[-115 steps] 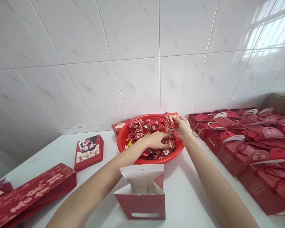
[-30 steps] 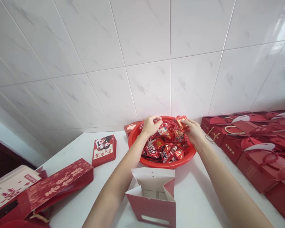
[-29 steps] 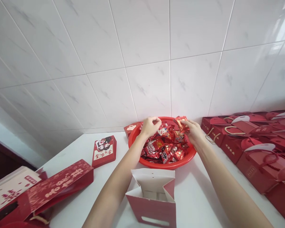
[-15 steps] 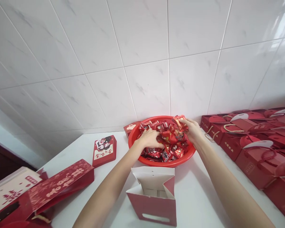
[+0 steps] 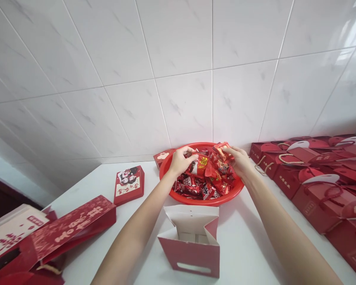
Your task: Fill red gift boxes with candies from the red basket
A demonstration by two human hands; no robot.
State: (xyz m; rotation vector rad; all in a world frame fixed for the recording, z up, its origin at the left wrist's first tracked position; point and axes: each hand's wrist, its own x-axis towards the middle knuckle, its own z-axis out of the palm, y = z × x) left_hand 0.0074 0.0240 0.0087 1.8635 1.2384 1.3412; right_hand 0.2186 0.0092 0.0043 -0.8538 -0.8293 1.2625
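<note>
A round red plastic basket (image 5: pixel 225 198) heaped with red-wrapped candies (image 5: pixel 207 192) stands against the wall. Over its left side, my left hand (image 5: pixel 181 160) pinches a red candy packet (image 5: pixel 199 165) with yellow print. At the basket's right, my right hand (image 5: pixel 239 160) is closed on small shiny red candy packets (image 5: pixel 222 150), held above the pile. Nearer to me, an open red gift box (image 5: pixel 192 253) with a pale inside stands upright, its top flaps spread and a slot cut in its front. I see nothing inside it.
Rows of closed red gift boxes (image 5: pixel 302 186) with cord handles line the right side. At left lie a small red box with a couple printed on it (image 5: pixel 129 185), a long red box (image 5: pixel 74 225) and a cream box (image 5: pixel 14 233). Another red box (image 5: pixel 163 157) sits partly behind the basket.
My left hand has come up out of the pile, lifting a red candy packet in its fingers. My right hand stays nearly in place, holding its packets.
</note>
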